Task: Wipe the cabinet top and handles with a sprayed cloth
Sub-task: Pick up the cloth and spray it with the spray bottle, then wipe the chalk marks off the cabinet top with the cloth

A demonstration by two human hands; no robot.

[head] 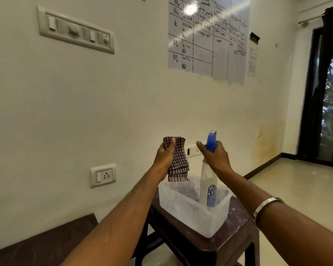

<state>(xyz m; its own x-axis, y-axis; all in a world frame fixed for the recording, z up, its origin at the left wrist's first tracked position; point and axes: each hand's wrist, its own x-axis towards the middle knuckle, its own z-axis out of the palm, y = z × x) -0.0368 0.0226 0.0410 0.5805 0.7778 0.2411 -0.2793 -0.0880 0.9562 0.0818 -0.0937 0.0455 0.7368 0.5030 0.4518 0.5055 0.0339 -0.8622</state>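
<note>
My left hand (164, 157) grips a folded maroon-and-white checked cloth (178, 164) and holds it upright in front of the wall. Just to its right, my right hand (216, 157) is curled round the neck of a white spray bottle (208, 181) with a blue trigger head (211, 141). The nozzle faces the cloth a short gap away. The bottle's base hangs inside a clear plastic tub (190, 214). A dark brown cabinet top (44, 244) shows at the lower left; its handles are out of view.
The tub stands on a dark brown plastic stool (236, 235). Wall sockets (103, 175) and a switch panel (75, 30) are on the cream wall, with a written chart (208, 39) above. Tiled floor and a curtained glass door (327, 93) lie to the right.
</note>
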